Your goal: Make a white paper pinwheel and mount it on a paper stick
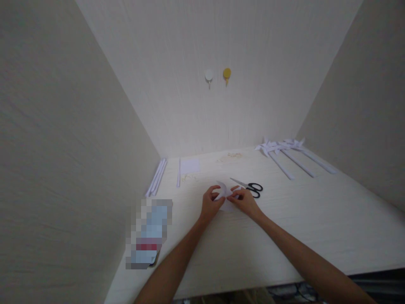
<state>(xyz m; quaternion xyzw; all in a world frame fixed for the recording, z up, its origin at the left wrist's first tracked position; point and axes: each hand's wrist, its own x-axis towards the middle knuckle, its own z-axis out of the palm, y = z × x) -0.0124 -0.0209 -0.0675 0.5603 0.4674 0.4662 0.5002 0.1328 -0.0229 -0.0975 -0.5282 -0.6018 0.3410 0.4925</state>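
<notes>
A white wood-grained table (316,228) meets three pale textured walls (183,114); one round white hook (209,75) and one round yellow hook (227,73) hang on the back one. The left hand (211,204) and right hand (246,201), fingers curled, pinch one folded white paper sheet (227,206) near the table's middle, beside one pair of black-handled scissors (250,185). Three white paper pinwheels (272,146) lie back right.
</notes>
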